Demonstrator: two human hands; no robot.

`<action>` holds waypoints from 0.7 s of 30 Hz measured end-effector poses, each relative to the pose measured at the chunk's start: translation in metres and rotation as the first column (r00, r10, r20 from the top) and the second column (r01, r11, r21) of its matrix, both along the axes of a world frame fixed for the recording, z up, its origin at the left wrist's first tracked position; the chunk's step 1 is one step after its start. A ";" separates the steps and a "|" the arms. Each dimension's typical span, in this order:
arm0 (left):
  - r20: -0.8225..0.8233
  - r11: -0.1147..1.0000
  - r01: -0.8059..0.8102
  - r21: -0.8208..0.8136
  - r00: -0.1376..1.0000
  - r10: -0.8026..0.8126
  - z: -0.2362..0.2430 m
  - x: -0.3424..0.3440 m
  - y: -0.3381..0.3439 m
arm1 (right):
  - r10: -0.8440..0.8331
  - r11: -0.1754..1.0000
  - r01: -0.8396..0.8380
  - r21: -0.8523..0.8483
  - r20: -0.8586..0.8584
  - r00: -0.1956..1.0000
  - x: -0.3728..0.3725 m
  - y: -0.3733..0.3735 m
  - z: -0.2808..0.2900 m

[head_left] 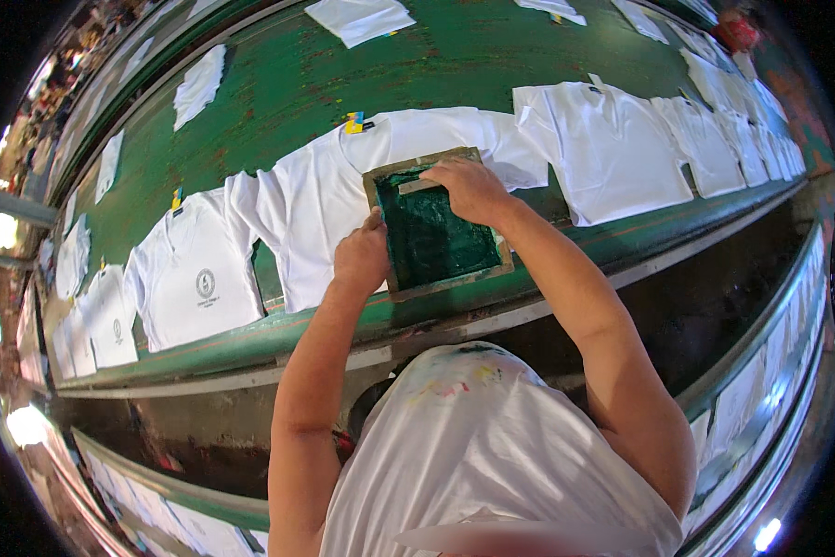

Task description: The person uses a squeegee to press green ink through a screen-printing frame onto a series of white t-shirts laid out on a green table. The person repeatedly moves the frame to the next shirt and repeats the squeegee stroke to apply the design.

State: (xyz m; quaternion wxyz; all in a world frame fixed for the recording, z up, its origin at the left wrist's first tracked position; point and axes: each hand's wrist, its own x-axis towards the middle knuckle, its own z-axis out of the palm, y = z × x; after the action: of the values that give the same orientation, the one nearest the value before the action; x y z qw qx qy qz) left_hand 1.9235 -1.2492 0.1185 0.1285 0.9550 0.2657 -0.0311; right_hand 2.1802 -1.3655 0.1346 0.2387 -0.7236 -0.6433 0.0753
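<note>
While the left hand [362, 252] presses on the left rail of a wooden frame [436, 223], fingers curled together over its edge, the right hand [471, 188] sits at the frame's upper end, closed on a pale squeegee [417, 185] of which only a short strip shows beside the knuckles. Inside the frame lies a dark green mesh [431, 237], wet-looking and glossy with ink (the frame acts as a shallow tray, and the ink coats nearly all of its inner field). It rests flat on the chest of a white shirt [315, 200] spread on the long green table [287, 84], close to the table's near edge. Just left of that shirt lies another shirt [195, 278], which carries a small round grey print on its chest; further left more printed shirts follow in a row. To the right, a plain shirt [613, 148] overlaps the edge of the next one, with a line of white shirts running on toward the far right end. Small yellow-and-blue tags [354, 122] sit at the collars. Across the table's far side lie folded white pieces [362, 19], well apart from the frame. Below, the person's white top [492, 446] shows faint paint smears.
</note>
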 end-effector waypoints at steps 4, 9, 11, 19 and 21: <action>0.123 1.000 0.003 0.019 0.992 -0.005 0.002 0.001 -0.008 | 0.110 0.993 -0.104 -0.053 0.120 0.987 -0.012 -0.033 -0.003; -0.063 0.998 -0.040 0.039 0.997 0.042 0.001 0.010 -0.012 | 0.217 0.976 -0.217 -0.011 0.125 0.968 -0.041 -0.090 -0.004; -0.058 0.998 -0.063 0.010 0.996 0.064 0.002 0.011 -0.015 | 0.247 0.968 -0.250 0.018 0.116 0.962 -0.047 -0.108 -0.003; -0.034 0.991 -0.134 -0.032 0.991 0.133 0.007 0.013 -0.022 | 0.369 0.920 -0.386 -0.066 -0.183 0.911 0.015 -0.069 0.013; -0.083 0.987 -0.150 -0.053 0.986 0.145 0.005 0.016 -0.021 | 0.305 0.952 -0.304 0.020 -0.092 0.948 0.025 -0.038 0.011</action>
State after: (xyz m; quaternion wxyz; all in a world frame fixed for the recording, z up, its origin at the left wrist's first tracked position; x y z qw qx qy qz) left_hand 1.9392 -1.2705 0.1232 0.1482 0.9265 0.3393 -0.0671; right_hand 2.2056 -1.4035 0.1457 0.2560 -0.6108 -0.7354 0.1433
